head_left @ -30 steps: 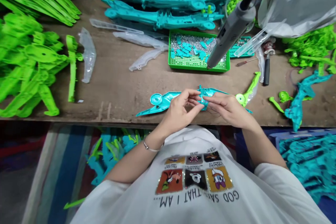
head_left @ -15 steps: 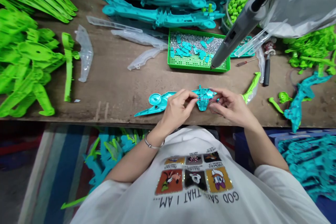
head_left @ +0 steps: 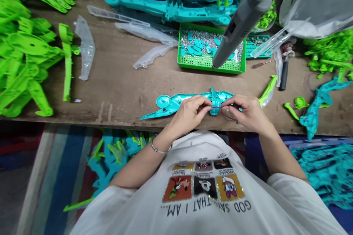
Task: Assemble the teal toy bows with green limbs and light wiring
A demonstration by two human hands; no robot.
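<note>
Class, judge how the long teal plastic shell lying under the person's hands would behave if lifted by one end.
The long teal plastic shell looks thin and hollow, so probably light. Its ribbed moulding suggests it stays fairly stiff, flexing slightly. Lying flat on the wooden table, it seems unlikely to roll.

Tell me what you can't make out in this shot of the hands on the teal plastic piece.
- Head view: middle of the teal piece, covered by the left hand and right hand.
- Thin wire between the fingertips: too fine to trace its ends.
- Small parts in the green tray: too small, partly behind the hanging grey tool.
- Green parts pile: cut off by the left edge.
</note>
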